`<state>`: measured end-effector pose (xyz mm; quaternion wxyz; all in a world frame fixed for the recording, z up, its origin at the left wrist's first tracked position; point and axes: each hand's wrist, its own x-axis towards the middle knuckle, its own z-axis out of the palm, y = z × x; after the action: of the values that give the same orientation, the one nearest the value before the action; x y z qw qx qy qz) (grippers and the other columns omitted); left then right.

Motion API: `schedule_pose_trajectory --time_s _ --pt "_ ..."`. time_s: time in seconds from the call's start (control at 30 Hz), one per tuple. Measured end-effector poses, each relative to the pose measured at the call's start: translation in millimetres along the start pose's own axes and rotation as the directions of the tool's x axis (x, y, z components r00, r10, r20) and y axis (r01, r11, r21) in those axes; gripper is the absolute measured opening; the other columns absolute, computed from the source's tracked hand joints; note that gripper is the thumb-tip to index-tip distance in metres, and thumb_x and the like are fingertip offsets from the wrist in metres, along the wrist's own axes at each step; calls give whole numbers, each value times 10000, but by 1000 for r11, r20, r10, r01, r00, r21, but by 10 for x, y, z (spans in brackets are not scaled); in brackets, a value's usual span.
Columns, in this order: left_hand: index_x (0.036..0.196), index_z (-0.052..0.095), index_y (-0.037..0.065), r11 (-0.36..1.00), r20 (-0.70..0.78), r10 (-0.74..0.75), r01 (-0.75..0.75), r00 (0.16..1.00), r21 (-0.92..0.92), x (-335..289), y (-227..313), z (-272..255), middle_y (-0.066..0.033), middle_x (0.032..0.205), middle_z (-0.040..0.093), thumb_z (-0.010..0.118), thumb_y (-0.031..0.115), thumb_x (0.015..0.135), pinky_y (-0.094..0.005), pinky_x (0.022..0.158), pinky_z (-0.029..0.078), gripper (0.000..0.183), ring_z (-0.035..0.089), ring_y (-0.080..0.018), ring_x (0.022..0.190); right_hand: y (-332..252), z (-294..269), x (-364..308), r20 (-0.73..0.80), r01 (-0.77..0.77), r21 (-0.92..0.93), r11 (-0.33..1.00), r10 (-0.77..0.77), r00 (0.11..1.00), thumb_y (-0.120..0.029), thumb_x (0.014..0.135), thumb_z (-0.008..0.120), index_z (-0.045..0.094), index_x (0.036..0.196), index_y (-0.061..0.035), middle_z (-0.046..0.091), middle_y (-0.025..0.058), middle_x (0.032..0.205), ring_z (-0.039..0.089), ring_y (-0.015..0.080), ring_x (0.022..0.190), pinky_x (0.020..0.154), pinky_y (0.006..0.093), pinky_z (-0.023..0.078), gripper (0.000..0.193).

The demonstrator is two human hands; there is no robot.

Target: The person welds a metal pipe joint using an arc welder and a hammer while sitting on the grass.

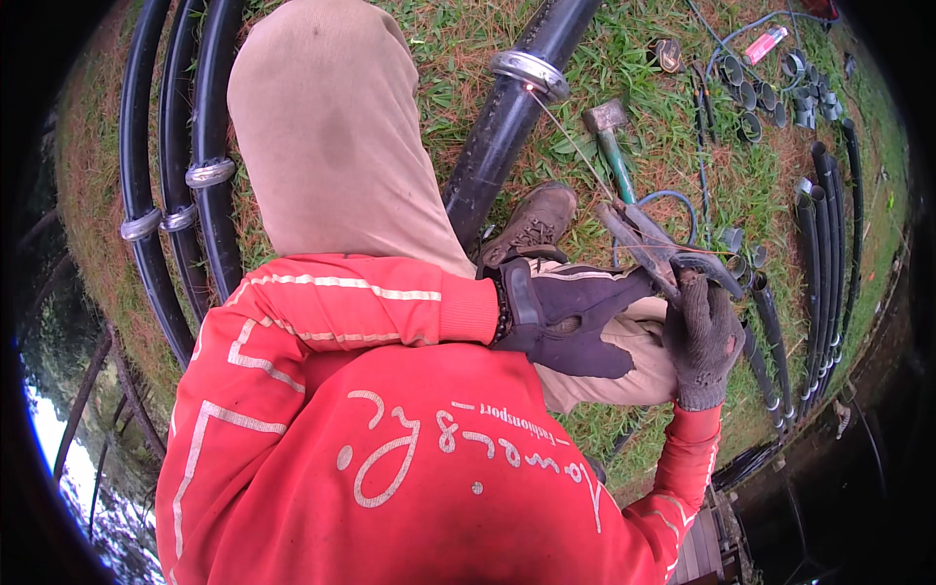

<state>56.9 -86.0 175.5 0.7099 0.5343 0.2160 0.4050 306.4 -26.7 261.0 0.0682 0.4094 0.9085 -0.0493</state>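
Observation:
My right hand, in a grey knit glove, is closed round a welding electrode holder. A thin welding rod runs from the holder's jaws up and left. Its tip meets a small orange glow at the lower edge of a silver ring collar round a thick black pipe. My left hand wears a dark, frayed glove and lies over my bent leg. Its fingers stretch towards the holder's jaws, thumb apart; whether they touch the holder I cannot tell.
A hammer with a green handle lies beside the pipe, near my boot. Collared black pipes stand at left. Short grey pipe pieces, a blue cable and a bundle of long pipes are on the grass at right.

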Motion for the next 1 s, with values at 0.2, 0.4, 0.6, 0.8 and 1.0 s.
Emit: schedule_pose_trajectory --time_s 0.2,0.4,0.6,0.8,1.0 --pt "1662 381 -15 999 4 23 -23 1000 -31 -3 -12 -13 -255 1626 536 663 489 954 -470 1267 399 914 554 -353 1494 13 12 -13 -16 5 -16 1000 -5 1000 -69 787 827 726 1374 -175 750 127 1146 751 334 876 691 433 587 605" --pt "1664 375 -6 1000 -24 1 -1 1000 -6 -6 -20 12 -260 1565 592 681 495 942 -479 1218 453 931 619 -372 1420 1 11 13 -28 2 -20 1000 -3 1000 -77 790 829 728 1372 -176 753 123 1141 752 329 869 688 426 587 599" --pt "1660 388 22 993 -50 72 -67 996 94 21 -73 45 -272 1538 606 695 445 926 -494 1184 489 901 642 -403 1379 17 10 6 -21 13 -20 1000 -14 1000 -67 817 817 682 1441 -154 705 142 1013 727 361 793 664 454 571 645" --pt "1663 376 23 998 -46 -18 21 999 55 4 26 13 -285 1513 616 689 427 916 -508 1163 501 905 649 -416 1361 29 20 8 -19 13 -20 1000 -14 1000 -69 815 818 666 1450 -153 680 132 973 713 356 776 652 458 560 658" --pt "1695 284 -1 998 -47 6 -4 999 55 -10 -146 41 -291 1547 584 676 490 965 -511 1164 495 963 640 -407 1378 8 19 47 -21 10 -22 1000 -11 1000 -75 816 823 695 1398 -150 706 138 1020 725 351 803 671 449 571 600"
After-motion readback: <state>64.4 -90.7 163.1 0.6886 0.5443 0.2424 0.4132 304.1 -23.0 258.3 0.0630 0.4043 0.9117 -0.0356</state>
